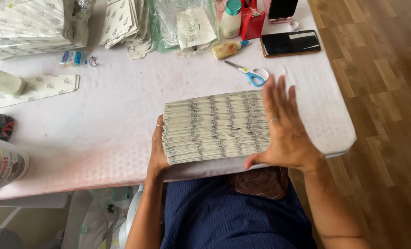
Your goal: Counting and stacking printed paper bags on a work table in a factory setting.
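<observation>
Stack (210, 127) of pale flat sheets with dark printed stripes stands on edge at frame centre, pressed between flat open left hand (158, 150) and right hand (283, 127) on the desk (108, 115).

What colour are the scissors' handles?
Blue and white; the scissors lie beyond the paper stack, clearest in the head view.

I'm working at home: my cloth-covered table (99, 124) stands on a wood-plank floor (380, 92), with glue bottles (228, 48), scissors (250, 73) and my phone (290, 43) about.

Dark phone screens (290, 43) top right
</observation>
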